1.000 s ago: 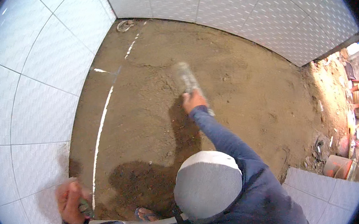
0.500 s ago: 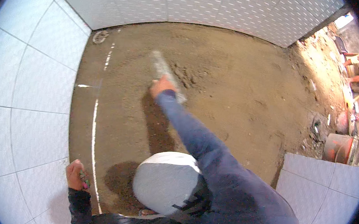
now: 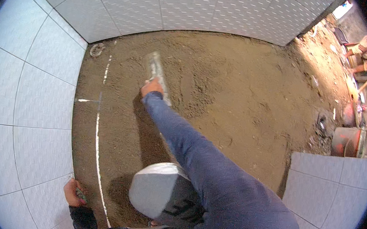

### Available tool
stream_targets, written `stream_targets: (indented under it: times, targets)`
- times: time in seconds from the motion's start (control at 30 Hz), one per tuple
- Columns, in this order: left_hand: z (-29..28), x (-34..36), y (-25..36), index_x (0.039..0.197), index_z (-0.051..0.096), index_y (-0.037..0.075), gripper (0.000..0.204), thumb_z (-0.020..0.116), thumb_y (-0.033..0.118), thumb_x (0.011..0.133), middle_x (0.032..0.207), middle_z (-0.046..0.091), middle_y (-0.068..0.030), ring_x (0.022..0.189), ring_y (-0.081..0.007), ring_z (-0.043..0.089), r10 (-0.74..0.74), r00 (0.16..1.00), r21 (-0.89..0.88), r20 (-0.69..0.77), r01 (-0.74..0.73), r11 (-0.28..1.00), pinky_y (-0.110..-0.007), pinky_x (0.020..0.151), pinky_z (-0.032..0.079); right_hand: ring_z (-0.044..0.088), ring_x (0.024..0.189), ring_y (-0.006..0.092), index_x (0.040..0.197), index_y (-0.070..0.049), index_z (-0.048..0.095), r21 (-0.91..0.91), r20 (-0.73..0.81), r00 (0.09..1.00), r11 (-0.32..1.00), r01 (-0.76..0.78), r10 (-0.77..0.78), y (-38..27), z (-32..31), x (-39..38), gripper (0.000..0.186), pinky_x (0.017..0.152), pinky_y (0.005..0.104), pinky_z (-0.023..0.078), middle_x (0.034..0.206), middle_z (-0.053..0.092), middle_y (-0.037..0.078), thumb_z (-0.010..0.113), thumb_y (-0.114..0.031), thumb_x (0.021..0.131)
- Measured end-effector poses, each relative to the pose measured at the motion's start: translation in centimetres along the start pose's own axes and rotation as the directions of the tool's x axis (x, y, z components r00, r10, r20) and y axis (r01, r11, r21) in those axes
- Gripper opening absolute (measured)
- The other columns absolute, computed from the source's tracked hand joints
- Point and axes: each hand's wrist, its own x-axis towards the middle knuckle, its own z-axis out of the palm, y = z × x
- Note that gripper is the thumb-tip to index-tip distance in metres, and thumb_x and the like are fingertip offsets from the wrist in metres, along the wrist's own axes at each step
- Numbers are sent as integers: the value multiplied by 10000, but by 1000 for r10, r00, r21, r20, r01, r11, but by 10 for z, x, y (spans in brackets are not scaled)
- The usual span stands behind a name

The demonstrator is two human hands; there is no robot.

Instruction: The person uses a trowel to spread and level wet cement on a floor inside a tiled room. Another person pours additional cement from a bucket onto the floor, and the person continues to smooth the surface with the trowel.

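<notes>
My right hand (image 3: pixel 152 87) is closed round the handle of a long flat plastering trowel (image 3: pixel 154 64). Its blade lies on or just over the brown sandy bed (image 3: pixel 243 89), left of a rough, crumbly patch. At the lower left, beside the tiled wall, my left hand (image 3: pixel 71 191) curls round a small green thing (image 3: pixel 80 195) whose kind I cannot make out. A grey and white cap (image 3: pixel 152 188) covers part of the bed between my arms.
Pale tiled walls stand at the left (image 3: pixel 45 101) and far side (image 3: pixel 185 8). A white line (image 3: pixel 97 146) runs along the bed, near a round drain (image 3: pixel 97 49). At right are a bucket (image 3: pixel 345 141), a tiled surface (image 3: pixel 315 167) and another person (image 3: pixel 366 55).
My right hand and the trowel have moved left, and the blade stands a little steeper. The dark clumps beside it now look flatter and more spread. My left hand stays beside the wall.
</notes>
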Motion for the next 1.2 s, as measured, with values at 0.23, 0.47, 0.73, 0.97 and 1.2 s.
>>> stream_targets:
  times: [0.23, 0.47, 0.73, 0.97, 1.2]
  targets:
    - [-5, 24, -5, 682, 505, 90, 409, 581, 399, 939, 556, 475, -28, 449, -142, 467, -90, 991, -158, 95, 105, 982, -293, 436, 420, 648, 918, 444, 1182, 16, 526, 96, -432, 890, 989, -112, 143, 141, -161, 9, 459, 802, 520, 497, 981, 656, 285, 647, -292, 864]
    - [56, 70, -7, 680, 492, 103, 409, 556, 397, 957, 548, 475, -30, 439, -136, 462, -67, 966, -71, 249, 87, 994, -289, 422, 407, 584, 1137, 446, 1188, -13, 582, -91, 82, 982, 980, 178, -171, 85, -73, -20, 510, 957, 521, 466, 1164, 620, 295, 617, -409, 868]
    - [6, 56, -34, 700, 488, 116, 379, 560, 380, 962, 539, 449, -20, 427, -146, 449, -169, 981, -52, 98, 174, 983, -296, 409, 382, 646, 991, 428, 1146, -5, 635, -33, -325, 945, 999, -43, 30, 160, -217, 86, 463, 871, 473, 511, 1066, 663, 268, 666, -341, 830]
    - [36, 83, -15, 666, 467, 119, 421, 553, 405, 964, 548, 449, -10, 447, -129, 456, -100, 978, 19, 184, 99, 995, -280, 418, 366, 616, 613, 238, 937, -19, 660, 545, -159, 949, 826, -144, 270, 330, -350, 53, 354, 525, 398, 511, 744, 641, 134, 650, -366, 866]
    - [100, 66, 47, 654, 457, 89, 401, 521, 325, 971, 571, 410, 15, 519, -94, 408, 117, 972, 288, 203, -174, 942, -280, 492, 310, 627, 1044, 368, 1215, -19, 621, -67, 566, 821, 989, 135, -73, 226, -169, -63, 607, 961, 467, 468, 1111, 657, 244, 621, -519, 870]
